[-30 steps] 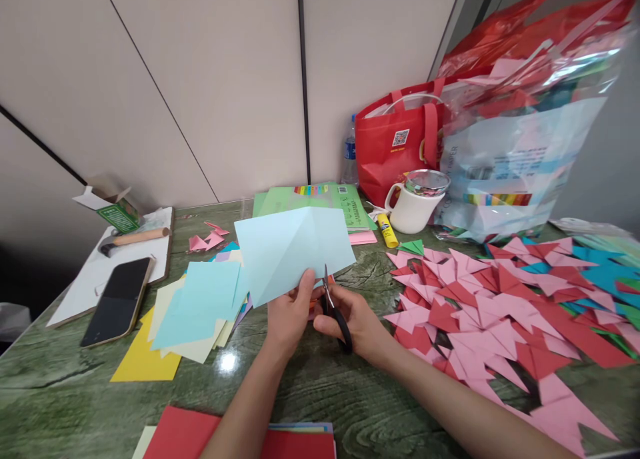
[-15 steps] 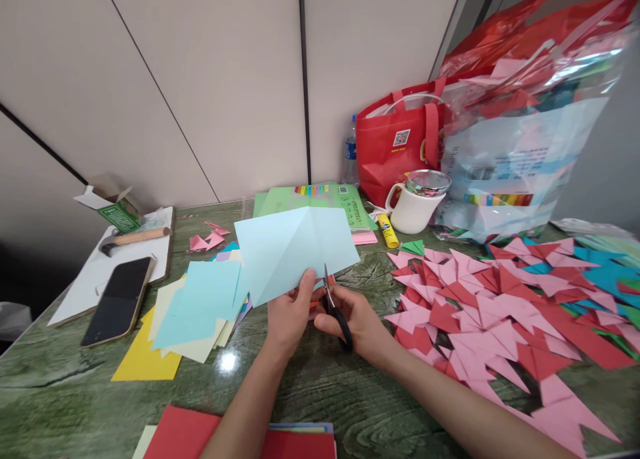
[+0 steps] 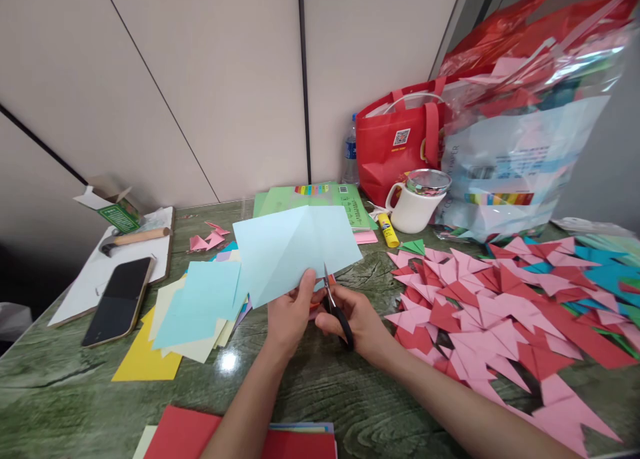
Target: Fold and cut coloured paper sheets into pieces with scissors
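Note:
A creased light-blue sheet of paper [image 3: 280, 249] is pinched near its lower edge by my left hand [image 3: 293, 312], thumb on top. My right hand [image 3: 357, 319] is closed around the black handles of a pair of scissors [image 3: 341, 320]. The scissor blades point up and lie at the paper's lower edge, just right of my left thumb. Under my hands, a bit of orange paper shows, mostly hidden. To the left lies a fanned stack of light-blue and cream squares [image 3: 200, 306] over a yellow sheet [image 3: 145, 352].
Folded pink and red paper pieces [image 3: 480, 306] spread across the right. Behind them stand a white mug [image 3: 414, 209], a glue stick [image 3: 388, 230], a red bag [image 3: 395, 152] and a clear plastic bag [image 3: 515, 172]. A phone [image 3: 119, 302] and hammer [image 3: 135, 239] lie left; red sheets [image 3: 300, 444] lie in front.
The right part of the light-blue sheet has shifted slightly outward beside the scissor blades. Both hands stay in nearly the same place.

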Demonstrator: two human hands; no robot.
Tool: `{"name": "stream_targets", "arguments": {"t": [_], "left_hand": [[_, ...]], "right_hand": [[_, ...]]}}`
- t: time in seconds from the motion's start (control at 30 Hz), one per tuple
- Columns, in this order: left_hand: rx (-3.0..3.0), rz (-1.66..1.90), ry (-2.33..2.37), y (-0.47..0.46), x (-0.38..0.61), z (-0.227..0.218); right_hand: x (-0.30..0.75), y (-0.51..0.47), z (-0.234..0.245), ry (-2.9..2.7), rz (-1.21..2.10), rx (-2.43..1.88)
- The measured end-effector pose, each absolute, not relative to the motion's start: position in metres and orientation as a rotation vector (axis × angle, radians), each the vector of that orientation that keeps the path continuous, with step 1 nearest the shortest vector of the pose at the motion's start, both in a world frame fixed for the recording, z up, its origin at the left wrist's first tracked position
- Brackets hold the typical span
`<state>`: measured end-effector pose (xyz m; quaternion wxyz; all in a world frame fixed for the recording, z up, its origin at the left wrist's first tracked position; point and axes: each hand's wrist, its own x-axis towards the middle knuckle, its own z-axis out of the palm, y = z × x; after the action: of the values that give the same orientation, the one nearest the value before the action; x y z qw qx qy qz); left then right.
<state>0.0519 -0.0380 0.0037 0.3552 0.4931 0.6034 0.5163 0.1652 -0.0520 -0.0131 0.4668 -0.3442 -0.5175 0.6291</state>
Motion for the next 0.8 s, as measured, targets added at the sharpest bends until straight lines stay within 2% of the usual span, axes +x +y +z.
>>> {"name": "stream_targets", "arguments": {"t": [0.53,0.8], "left_hand": [[1.142,1.412,1.436,-0.0358,0.0531,-0.0007],[0.927,1.566,1.162,-0.0310,0.0557,0.0009]], "right_hand": [[0.1639,-0.0526,-0.0175,-1.276,1.541,-0.886],[0.1650,-0.0536,-0.0171,-1.278,1.545,-0.927]]}}
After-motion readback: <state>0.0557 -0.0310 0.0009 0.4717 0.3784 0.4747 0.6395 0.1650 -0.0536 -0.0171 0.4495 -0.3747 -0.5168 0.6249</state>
